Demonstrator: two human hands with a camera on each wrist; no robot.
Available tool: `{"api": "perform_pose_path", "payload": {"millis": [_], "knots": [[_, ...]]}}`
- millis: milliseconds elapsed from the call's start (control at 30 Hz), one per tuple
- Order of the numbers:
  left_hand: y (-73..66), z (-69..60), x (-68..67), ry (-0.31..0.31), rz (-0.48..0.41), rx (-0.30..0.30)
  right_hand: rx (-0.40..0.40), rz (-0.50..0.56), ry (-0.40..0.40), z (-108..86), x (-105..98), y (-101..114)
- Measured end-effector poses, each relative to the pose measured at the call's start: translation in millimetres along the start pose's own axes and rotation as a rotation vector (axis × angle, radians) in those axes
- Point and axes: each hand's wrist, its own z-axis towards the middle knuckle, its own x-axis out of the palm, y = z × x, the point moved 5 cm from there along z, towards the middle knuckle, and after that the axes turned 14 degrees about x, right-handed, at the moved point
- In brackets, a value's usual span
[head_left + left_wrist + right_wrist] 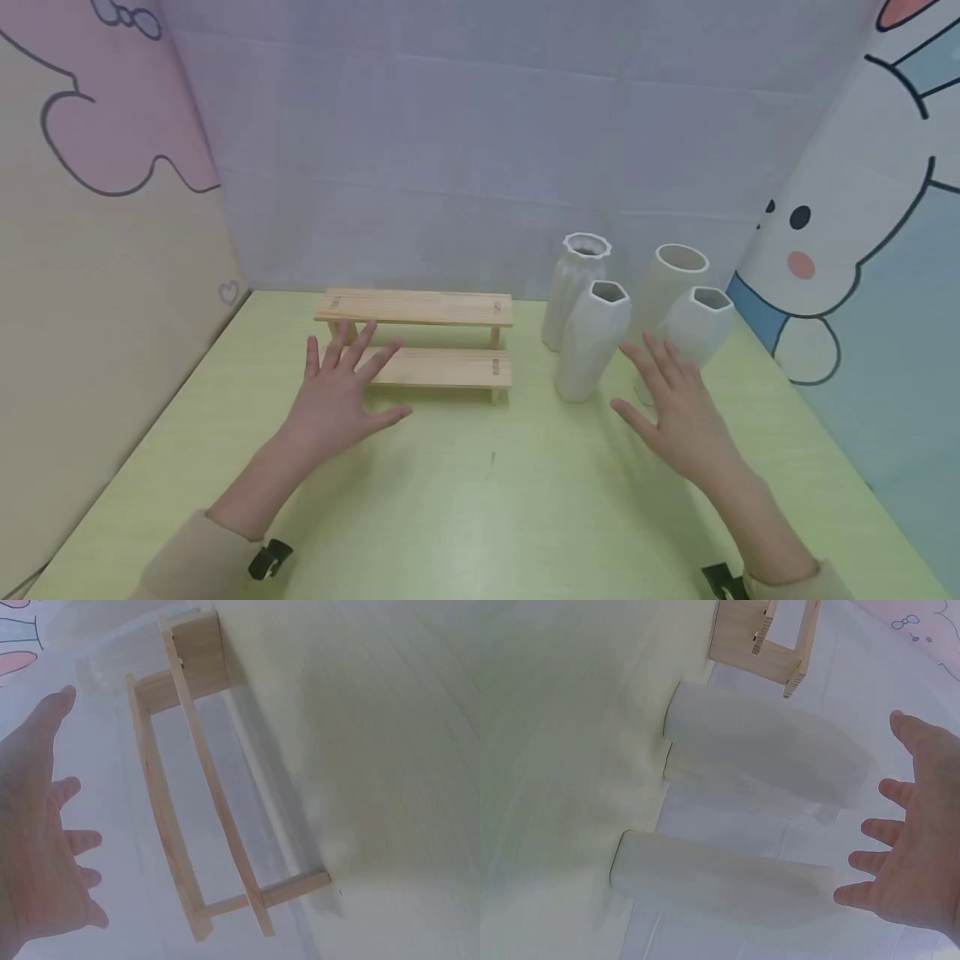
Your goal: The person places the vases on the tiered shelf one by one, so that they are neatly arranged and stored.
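My left hand (333, 404) hovers before a two-tier wooden shelf (420, 308), fingers spread and nothing held. The left wrist view shows the same hand (37, 840) apart from the shelf (202, 750). Over on the right, my right hand (678, 412) is held out with spread fingers, covering part of a faceted white vase (697, 321). Behind that vase stands a round-mouthed white vase (675, 271). Another faceted vase (592, 342) and a fluted-rim vase (573, 283) stand upright nearer the shelf. In the right wrist view the hand (915, 847) holds nothing.
The light yellow-green table (480, 500) extends in front of the shelf and vases. A pale cloth wall (480, 150) rises behind. Side panels with cartoon drawings close in the left (112, 292) and right (885, 375).
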Motion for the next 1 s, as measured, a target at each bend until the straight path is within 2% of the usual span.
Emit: {"api": "perform_pose_path", "payload": {"millis": [267, 500, 633, 833, 933, 1000], "knots": [[17.6, -1.4, -3.9, -0.036, -0.037, 0.034, 0.017, 0.112, -0.081, 15.1, -11, 2], [37.7, -7.9, -6.3, -0.129, -0.080, 0.071, 0.047, 0.248, -0.126, 29.3, -16, 1], [49.8, -12.4, -5.7, -0.169, -0.127, 0.061, 0.034, 0.298, -0.176, 35.5, -18, 1], [69.8, -20.7, 2.0, -0.229, -0.213, 0.072, 0.011, 0.334, -0.238, 42.6, -16, -2], [79.7, -23.5, 8.4, -0.233, -0.269, 0.068, 0.025, 0.373, -0.243, 45.5, -14, -4], [86.2, -25.5, 12.3, -0.225, -0.324, 0.042, 0.037, 0.399, -0.243, 47.7, -13, -5]]}}
